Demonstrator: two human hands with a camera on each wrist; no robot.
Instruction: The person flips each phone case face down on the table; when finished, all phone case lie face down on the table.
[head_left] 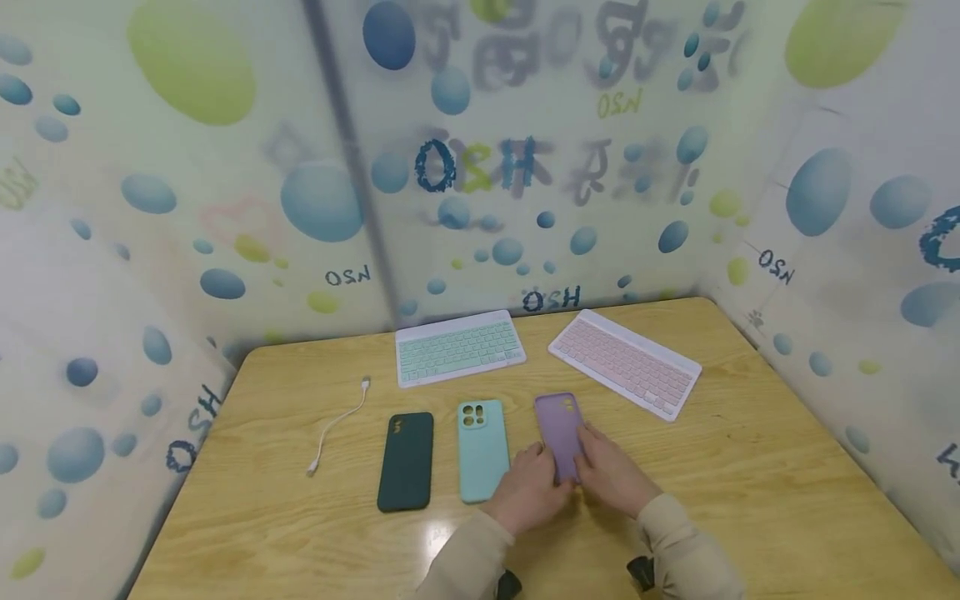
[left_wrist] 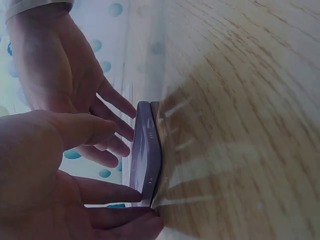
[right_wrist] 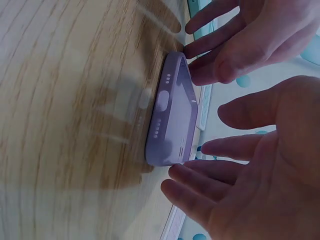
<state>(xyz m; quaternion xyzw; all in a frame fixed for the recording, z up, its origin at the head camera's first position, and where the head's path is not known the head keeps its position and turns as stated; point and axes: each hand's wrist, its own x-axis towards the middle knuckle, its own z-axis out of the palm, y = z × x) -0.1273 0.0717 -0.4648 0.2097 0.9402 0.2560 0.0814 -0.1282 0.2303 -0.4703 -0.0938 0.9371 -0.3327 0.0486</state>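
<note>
A purple phone case (head_left: 558, 421) lies flat on the wooden table (head_left: 750, 475). My left hand (head_left: 528, 492) and my right hand (head_left: 611, 471) sit on either side of its near end. In the left wrist view my left hand (left_wrist: 60, 175) reaches the corner of the purple case (left_wrist: 147, 150) with straight fingers. My right hand (left_wrist: 55, 65) is on the far side. In the right wrist view my right hand (right_wrist: 250, 170) has spread, straight fingers beside the purple case (right_wrist: 172, 115). The fingertips of my left hand (right_wrist: 245, 40) touch its other edge. Neither hand grips it.
Left of the purple case lie a mint case (head_left: 480, 450) and a dark green case (head_left: 407, 461). A white cable (head_left: 337, 425) lies further left. A mint keyboard (head_left: 459, 347) and a pink keyboard (head_left: 625, 362) sit at the back. Patterned walls enclose the table.
</note>
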